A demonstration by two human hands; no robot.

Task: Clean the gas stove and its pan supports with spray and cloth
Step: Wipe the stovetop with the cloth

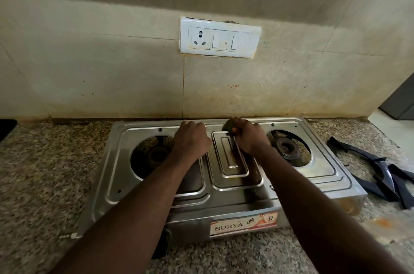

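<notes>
A stainless steel two-burner gas stove sits on the granite counter, its pan supports taken off. My right hand presses a green scrub pad onto the raised centre panel near the stove's back edge. My left hand rests fingers down on the stove top between the left burner hole and the centre panel, gripping the back edge. The right burner shows through its opening. Dark blue pan supports lie on the counter to the stove's right.
A speckled granite counter spreads to both sides. A tiled wall with a white socket and switch plate stands right behind the stove. A dark object sits at the far left edge.
</notes>
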